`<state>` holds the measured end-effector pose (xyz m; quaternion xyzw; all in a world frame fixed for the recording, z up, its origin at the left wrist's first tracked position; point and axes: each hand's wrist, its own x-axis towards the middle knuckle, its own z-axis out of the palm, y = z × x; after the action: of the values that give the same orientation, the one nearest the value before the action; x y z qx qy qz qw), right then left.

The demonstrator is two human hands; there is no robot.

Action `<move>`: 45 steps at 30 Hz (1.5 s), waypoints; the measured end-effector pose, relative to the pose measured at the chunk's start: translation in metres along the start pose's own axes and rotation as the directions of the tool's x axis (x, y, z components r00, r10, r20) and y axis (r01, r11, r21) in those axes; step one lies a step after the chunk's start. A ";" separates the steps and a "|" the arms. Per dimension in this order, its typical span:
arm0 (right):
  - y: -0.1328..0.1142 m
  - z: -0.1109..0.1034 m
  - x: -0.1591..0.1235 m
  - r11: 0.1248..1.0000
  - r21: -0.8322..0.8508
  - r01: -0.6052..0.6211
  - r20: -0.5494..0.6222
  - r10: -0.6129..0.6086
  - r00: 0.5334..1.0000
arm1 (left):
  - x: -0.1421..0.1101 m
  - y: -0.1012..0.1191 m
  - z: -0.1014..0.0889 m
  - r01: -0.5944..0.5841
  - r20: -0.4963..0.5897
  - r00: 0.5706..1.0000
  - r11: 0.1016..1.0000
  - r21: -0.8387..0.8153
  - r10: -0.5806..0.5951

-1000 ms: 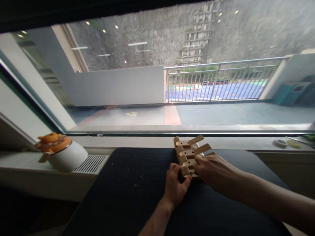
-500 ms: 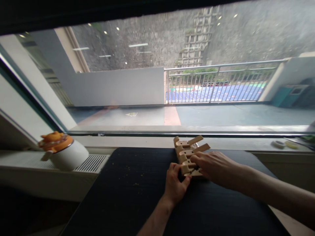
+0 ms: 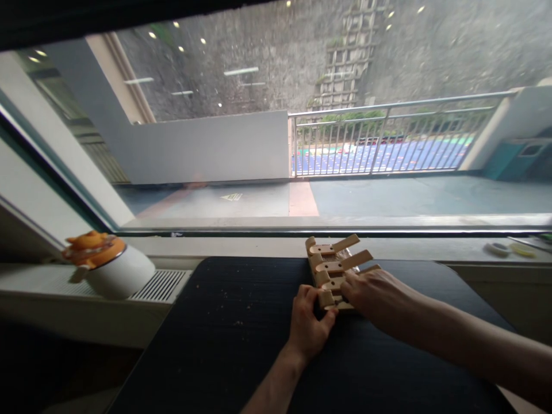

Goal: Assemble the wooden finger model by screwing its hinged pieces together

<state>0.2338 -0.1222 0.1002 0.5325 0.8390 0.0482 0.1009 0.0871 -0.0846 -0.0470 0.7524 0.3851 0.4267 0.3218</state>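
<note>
A pale wooden piece point(image 3: 326, 267) stands on the dark table near the window. It has rounded blocks along its left side and several slats with small dark holes; some slats tilt up to the right. My left hand point(image 3: 308, 322) grips its near left corner, fingers behind the end block and thumb along the front. Over the piece's right side, my right hand point(image 3: 373, 293) is closed, fingertips pressed together near the nearest slats. Something small and dark shows by those fingertips, but what they hold is hidden. A raised slat sticks out behind this hand.
Crumb-like bits lie scattered on the black table point(image 3: 241, 356), left of my hands. A white pot point(image 3: 118, 270) with an orange animal-shaped lid stands on the left sill by a vent grille point(image 3: 161, 286). Tape-like rolls point(image 3: 497, 248) lie on the right sill, below the large window.
My right hand has shifted slightly right and down, and a raised slat now shows behind it. My left hand keeps its grip on the wooden piece. The view has tilted slightly.
</note>
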 end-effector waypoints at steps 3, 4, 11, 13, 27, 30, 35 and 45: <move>0.003 0.000 -0.003 0.997 0.014 -0.078 0.049 0.077 0.996 | 0.000 0.000 0.000 -0.001 -0.001 1.000 1.000 -0.007 0.001; 0.004 -0.001 -0.004 0.995 0.016 -0.098 0.053 0.097 0.994 | 0.000 0.000 0.000 -0.002 -0.002 1.000 1.000 -0.011 0.002; -0.002 -0.022 -0.012 0.989 0.050 -0.139 0.048 0.136 0.990 | -0.001 0.000 0.000 0.000 0.002 1.000 0.999 -0.033 0.000; -0.005 -0.025 -0.014 0.994 0.063 -0.090 0.017 0.089 0.996 | 0.000 0.000 0.000 0.000 0.001 1.000 0.999 -0.032 0.000; 0.009 0.014 -0.006 0.997 0.036 -0.070 -0.038 0.072 0.997 | 0.000 0.000 0.001 0.001 0.016 1.000 1.000 -0.022 -0.001; 0.019 0.015 -0.014 0.991 0.051 -0.120 -0.061 0.123 0.991 | 0.000 0.002 0.001 0.009 0.020 1.000 1.000 -0.024 -0.009; 0.031 0.022 -0.040 0.930 0.244 -0.274 -0.166 0.318 0.933 | 0.001 0.003 0.000 -0.001 0.032 0.999 1.000 -0.017 0.002; 0.004 0.092 -0.069 0.661 0.711 -0.240 -0.404 0.663 0.630 | 0.001 0.005 -0.001 -0.002 0.046 0.999 1.000 -0.012 0.003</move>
<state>0.2861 -0.1850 0.0193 0.6901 0.6173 -0.0159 -0.3775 0.0879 -0.0856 -0.0420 0.7607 0.3740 0.4118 0.3344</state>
